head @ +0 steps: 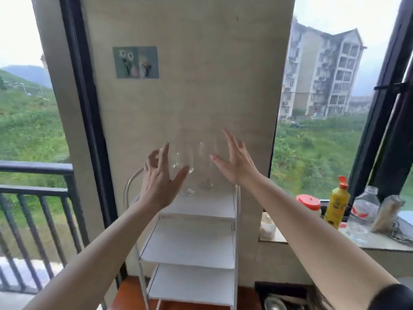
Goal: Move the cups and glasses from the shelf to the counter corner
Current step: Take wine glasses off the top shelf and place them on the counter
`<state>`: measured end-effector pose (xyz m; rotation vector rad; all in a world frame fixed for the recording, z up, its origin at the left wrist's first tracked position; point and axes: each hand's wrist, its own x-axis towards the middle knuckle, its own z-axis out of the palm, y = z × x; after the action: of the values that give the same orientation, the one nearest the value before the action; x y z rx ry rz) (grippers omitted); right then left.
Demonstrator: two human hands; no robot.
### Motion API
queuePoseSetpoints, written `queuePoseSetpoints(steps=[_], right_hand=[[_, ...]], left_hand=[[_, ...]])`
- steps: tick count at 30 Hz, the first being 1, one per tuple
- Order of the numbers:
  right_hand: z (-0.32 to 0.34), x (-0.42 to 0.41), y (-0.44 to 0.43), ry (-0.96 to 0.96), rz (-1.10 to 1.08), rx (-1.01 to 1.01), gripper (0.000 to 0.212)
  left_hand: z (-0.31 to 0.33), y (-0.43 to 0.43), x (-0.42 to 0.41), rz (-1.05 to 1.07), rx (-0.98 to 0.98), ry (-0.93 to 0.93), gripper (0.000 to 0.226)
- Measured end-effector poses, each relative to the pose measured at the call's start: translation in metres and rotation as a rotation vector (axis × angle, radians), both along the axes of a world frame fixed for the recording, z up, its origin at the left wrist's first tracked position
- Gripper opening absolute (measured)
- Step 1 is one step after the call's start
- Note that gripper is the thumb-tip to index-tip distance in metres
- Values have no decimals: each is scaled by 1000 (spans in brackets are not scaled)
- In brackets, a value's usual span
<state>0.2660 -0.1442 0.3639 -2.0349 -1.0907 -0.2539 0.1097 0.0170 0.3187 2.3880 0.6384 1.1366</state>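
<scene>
Both hands spread, empty: left hand (159, 175), right hand (234, 163) flank two stemmed glasses (196, 166) on top shelf (207, 206). Risk: clear bowls hard to see, touching; sideways knock topples both.

There's a yellow bottle (337, 205) with an orange cap sitting on the windowsill (380, 241), a red-lidded jar (309, 203) just left of it and a clear bottle (364, 212) on its right. A sticker (135, 62) is hanging on the wall, apartment block (321, 74) showing outside.
</scene>
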Motion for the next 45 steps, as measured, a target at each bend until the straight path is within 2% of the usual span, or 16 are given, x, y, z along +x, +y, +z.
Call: queuePoseSetpoints(steps=[3,7,11,14,18,24,28,30,33,39,41,45], right_hand=[[-2,12,17,22,8,-29,77],[-9,22,27,11,-3,-89,62],[-11,24,29,50,9,-15,39],[-12,23,30,41,1,-14,45],[-13,18,25,38,36,33,47],[11,-8,9,37,141,301,48],[37,-31,-15,10,137,510,77],[49,-42,-36,-33,60,606,82],[54,-46,-78,-66,-42,729,74],[5,-39,-203,-112,-262,785,63],[-18,-44,-258,-84,-363,745,62],[-48,-78,-368,-79,-583,656,57]], left_hand=[[-1,14,21,-1,55,3,82],[-8,14,31,1,111,-26,63],[-13,9,34,-27,73,-126,58],[-16,3,36,-94,0,-159,61],[-11,-5,32,-134,-40,-228,44],[25,-23,5,-162,41,-379,47],[55,-42,-15,-202,102,-495,45],[66,-55,-19,-241,129,-556,44],[75,-85,-15,-300,129,-653,44],[40,-178,33,-564,11,-754,58],[16,-225,52,-652,-77,-709,67],[-22,-327,64,-880,-255,-501,78]])
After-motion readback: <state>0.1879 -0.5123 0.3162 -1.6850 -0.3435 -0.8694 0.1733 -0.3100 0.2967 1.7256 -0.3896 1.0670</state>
